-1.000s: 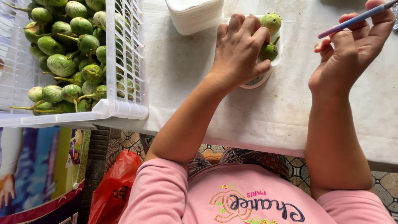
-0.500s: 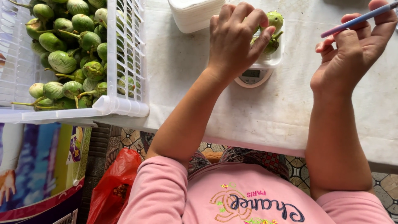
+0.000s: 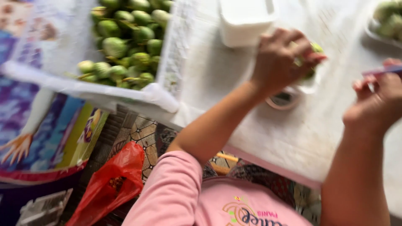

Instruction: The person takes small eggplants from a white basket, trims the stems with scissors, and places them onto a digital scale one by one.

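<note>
The view is blurred. My left hand point(image 3: 281, 58) curls over green round fruits point(image 3: 316, 48) that lie in a small white tray point(image 3: 309, 86) on top of a little round scale point(image 3: 284, 99); the fingers close around the fruits. My right hand point(image 3: 377, 104) hovers to the right, apart from the tray, and pinches a thin purple stick point(image 3: 383, 70) between its fingers. Both forearms reach over the white-covered table point(image 3: 293, 138).
A white slatted basket point(image 3: 165, 94) full of green fruits point(image 3: 125, 42) stands at the left end of the table. A stack of white trays point(image 3: 245, 21) sits behind the scale. More green fruit point(image 3: 387, 16) lies at the top right. A red plastic bag point(image 3: 113, 184) is on the tiled floor below.
The camera has swung left and tilted, which blurs the picture. My left hand stays on the fruits on the scale, now curled lower. My right hand keeps hold of the purple stick.
</note>
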